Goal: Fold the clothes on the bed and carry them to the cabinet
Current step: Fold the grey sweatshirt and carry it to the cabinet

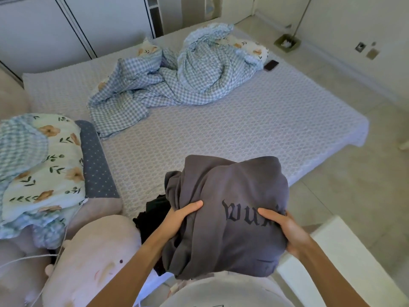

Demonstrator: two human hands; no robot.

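Far left, at nine o'clock: a floral pillow (44, 165) is seen at the bed's edge, with a pale plush toy (93, 258) below it at seven.

Left of centre: a black garment (152, 216) lies on the bed (243, 129), partly hidden under the bundle. The left hand (179, 220) is closed on the near-left edge of the grey sweatshirt (232, 207), thumb on top; grip narrow, cloth pinched.

Centre: the sweatshirt, roughly folded with dark lettering upward, is held over the bed's near corner at six o'clock. A checked blanket (172, 80) is heaped at twelve.

Right of centre: the right hand (285, 231) is clamped on the near-right edge, grip likewise holding cloth.

Judged: the bundle is being lifted for carrying. Loose folds at the left should be tucked under, and both sides supported evenly, so the fold is not lost.

Far right, at one o'clock: a small bin (287, 43) on the floor, holding something pale, unidentifiable. White cabinet doors (39, 29) at eleven are shut; contents unseen.
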